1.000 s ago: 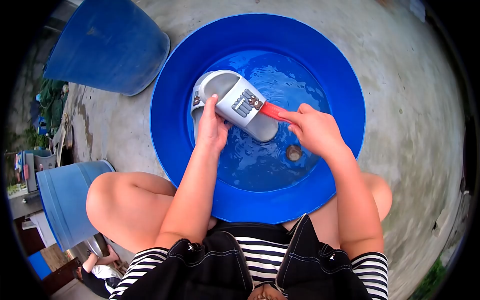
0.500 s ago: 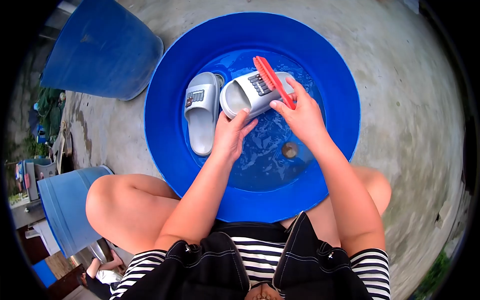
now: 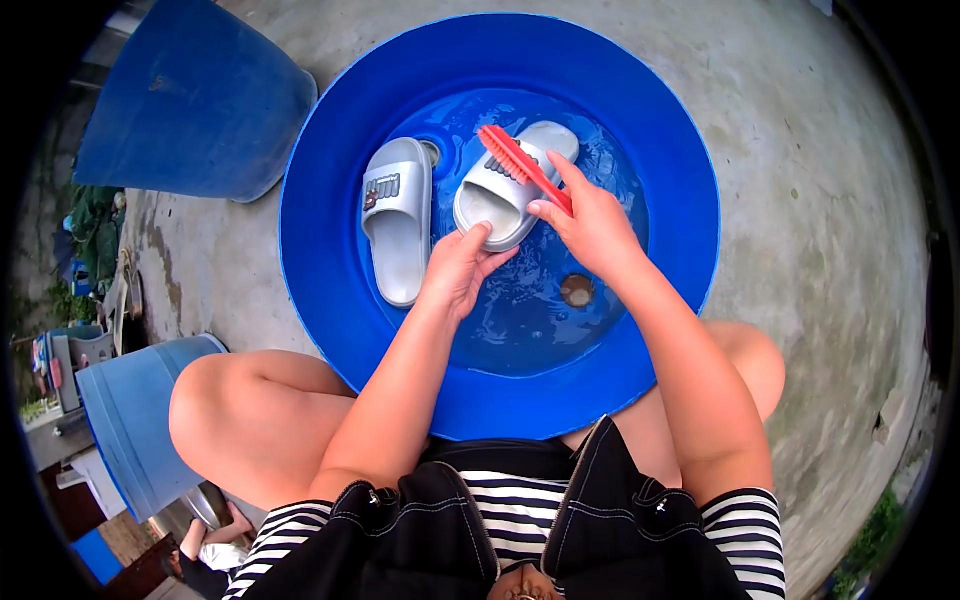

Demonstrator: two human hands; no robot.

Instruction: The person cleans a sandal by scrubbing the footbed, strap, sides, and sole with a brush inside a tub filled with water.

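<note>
My left hand (image 3: 466,268) grips the heel end of a grey slide sandal (image 3: 508,205), thumb on the footbed and fingers beneath. In my right hand (image 3: 590,222) is the handle of a red scrubbing brush (image 3: 520,165). Its bristles lie over the dark raised badge on the sandal's strap, partly hiding it. The matching slide sandal (image 3: 398,235) rests to the left, its toe end pointing away from me. Both sandals are inside a round blue tub (image 3: 330,250) with shallow water in the bottom.
A round brownish disc (image 3: 577,291) shows at the tub's bottom. A large blue bucket (image 3: 200,110) stands at the upper left, and a lighter blue barrel (image 3: 145,415) at the lower left. Another person (image 3: 215,545) is partly visible at the lower left. Grey concrete (image 3: 810,240) surrounds the tub.
The held sandal has turned, so its far end points more away from me. The brush has shifted slightly left and down with my right hand. The view has moved a little.
</note>
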